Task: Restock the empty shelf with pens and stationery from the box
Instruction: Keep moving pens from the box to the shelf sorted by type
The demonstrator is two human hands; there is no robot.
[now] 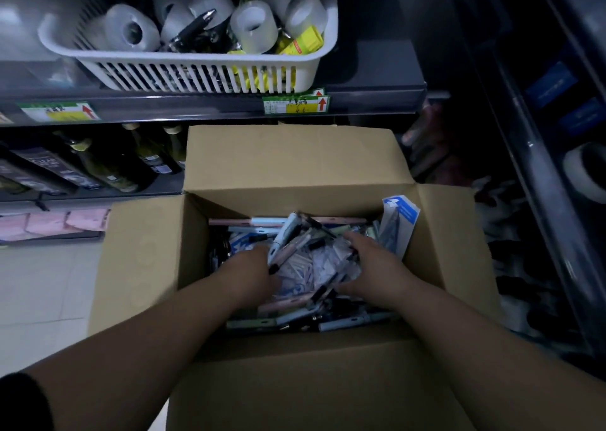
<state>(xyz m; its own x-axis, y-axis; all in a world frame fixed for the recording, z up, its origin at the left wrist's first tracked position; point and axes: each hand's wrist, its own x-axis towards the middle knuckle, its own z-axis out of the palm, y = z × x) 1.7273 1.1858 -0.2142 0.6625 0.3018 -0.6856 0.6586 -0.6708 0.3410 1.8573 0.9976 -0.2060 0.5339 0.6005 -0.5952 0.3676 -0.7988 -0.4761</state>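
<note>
**Both Hands in the Stock Box**

The cardboard box (295, 168) stood open on the floor in front of the shelf (370, 93), with its flaps folded outward. Loose pens (344, 324) and clear packets (324, 263) filled its interior, and a blue-and-white packet (400, 220) leaned against the right inner wall.

The left hand (252, 271) was inside the box, its fingers curled round a bundle of pens (285, 240) that angled up and away from the palm. The right hand (370, 263) lay over the clear packets with its fingers bent down into the pile. Whether it clasped anything could not be told.

On the shelf above, a white basket (196, 70) held tape rolls (252, 25). Price labels (295, 104) were fixed to the shelf edge. Dark bottles (108, 165) stood on the level below, left of the box.
</note>
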